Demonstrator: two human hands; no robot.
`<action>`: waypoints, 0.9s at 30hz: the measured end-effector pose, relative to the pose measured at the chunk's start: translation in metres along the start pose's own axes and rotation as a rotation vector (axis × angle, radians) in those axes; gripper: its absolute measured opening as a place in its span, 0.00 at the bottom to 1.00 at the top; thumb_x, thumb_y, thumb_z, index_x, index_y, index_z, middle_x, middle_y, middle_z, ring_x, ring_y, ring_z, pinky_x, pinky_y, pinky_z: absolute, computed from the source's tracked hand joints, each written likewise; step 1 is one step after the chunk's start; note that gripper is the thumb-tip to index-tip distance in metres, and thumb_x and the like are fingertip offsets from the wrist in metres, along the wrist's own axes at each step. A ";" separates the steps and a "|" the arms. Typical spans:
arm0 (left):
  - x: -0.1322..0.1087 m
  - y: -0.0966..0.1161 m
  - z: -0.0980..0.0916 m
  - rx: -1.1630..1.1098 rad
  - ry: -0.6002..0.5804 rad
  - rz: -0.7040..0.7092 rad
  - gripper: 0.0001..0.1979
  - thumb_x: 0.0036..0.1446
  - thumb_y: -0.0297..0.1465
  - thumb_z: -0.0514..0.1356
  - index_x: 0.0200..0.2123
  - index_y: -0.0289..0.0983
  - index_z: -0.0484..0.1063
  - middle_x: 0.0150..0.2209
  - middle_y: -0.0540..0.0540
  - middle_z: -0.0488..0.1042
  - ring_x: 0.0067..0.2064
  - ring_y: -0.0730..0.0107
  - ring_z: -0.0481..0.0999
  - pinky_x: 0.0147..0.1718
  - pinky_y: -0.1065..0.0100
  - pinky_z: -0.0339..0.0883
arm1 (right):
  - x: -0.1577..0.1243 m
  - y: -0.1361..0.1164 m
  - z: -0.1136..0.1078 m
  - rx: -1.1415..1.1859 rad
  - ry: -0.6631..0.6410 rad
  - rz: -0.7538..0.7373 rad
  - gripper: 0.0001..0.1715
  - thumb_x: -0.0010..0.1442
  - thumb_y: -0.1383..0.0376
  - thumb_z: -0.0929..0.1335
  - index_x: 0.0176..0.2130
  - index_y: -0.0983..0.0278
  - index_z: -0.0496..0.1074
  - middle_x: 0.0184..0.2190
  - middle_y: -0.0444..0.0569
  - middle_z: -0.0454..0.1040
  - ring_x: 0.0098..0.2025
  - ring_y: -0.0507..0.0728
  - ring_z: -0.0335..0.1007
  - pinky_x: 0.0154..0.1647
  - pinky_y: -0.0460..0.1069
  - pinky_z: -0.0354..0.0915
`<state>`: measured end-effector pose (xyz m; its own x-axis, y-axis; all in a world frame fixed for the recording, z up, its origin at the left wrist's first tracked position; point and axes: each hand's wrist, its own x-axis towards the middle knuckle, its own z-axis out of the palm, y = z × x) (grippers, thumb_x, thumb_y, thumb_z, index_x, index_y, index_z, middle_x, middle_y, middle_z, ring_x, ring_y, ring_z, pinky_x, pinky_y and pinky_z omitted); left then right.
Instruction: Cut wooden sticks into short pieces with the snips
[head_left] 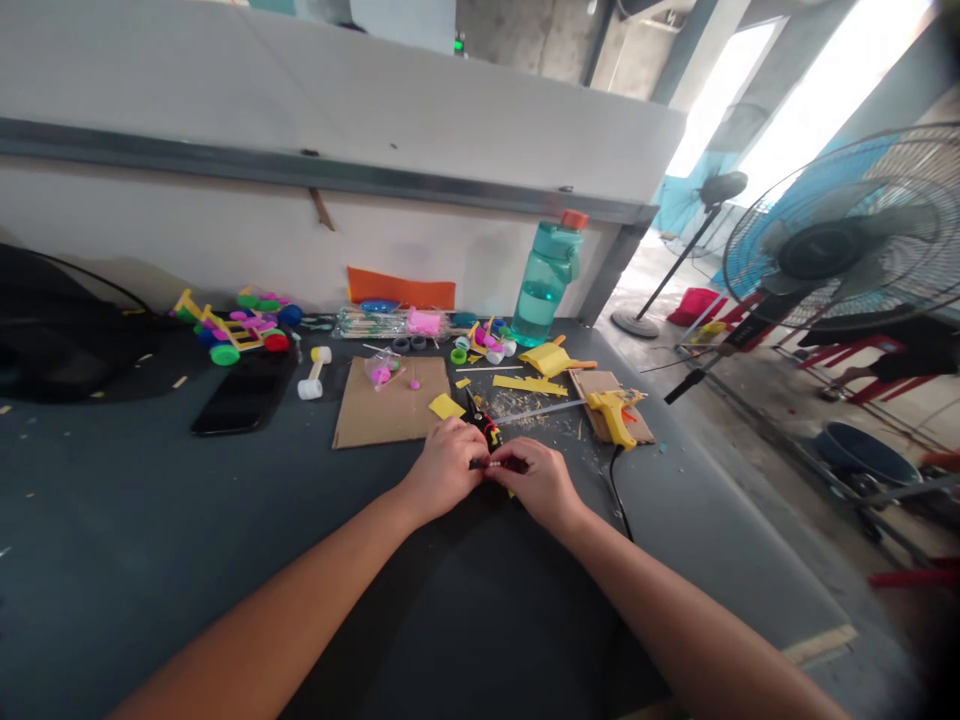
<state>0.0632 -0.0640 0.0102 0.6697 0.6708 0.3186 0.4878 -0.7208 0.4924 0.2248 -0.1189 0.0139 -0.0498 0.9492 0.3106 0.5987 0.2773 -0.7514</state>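
My left hand (448,467) and my right hand (541,485) meet over the dark table, fingers pinched together. Between the fingertips is a small dark piece with whitish bits (492,463); it is too small and covered to name. Just beyond the hands lie pliers (484,418) with pointed black jaws and red on the handles, partly hidden by the left fingers. A yellow square (446,406) rests on the near right corner of a cardboard sheet (390,420), close to the left hand. Farther right, a yellow glue gun (616,415) lies on a second cardboard piece (595,384).
A phone (244,394), a white spool-like part (314,375) and colourful toy-like assemblies (244,328) lie at left. A teal bottle (546,280) stands by the partition. Yellow strips (530,386) and scraps lie ahead. The glue gun's cord (616,490) runs toward me. A fan (832,245) stands right.
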 end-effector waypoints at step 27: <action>0.006 0.016 -0.022 -0.518 -0.087 -0.085 0.17 0.61 0.38 0.49 0.32 0.36 0.75 0.33 0.46 0.73 0.37 0.69 0.70 0.40 0.67 0.63 | 0.010 -0.008 -0.024 1.015 0.093 0.630 0.15 0.38 0.61 0.76 0.25 0.67 0.72 0.19 0.40 0.67 0.20 0.46 0.59 0.23 0.42 0.58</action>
<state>0.0627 -0.0678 0.0375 0.6949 0.6900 0.2026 0.2165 -0.4694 0.8560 0.2386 -0.1155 0.0373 0.1089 0.9575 -0.2670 -0.4087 -0.2017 -0.8901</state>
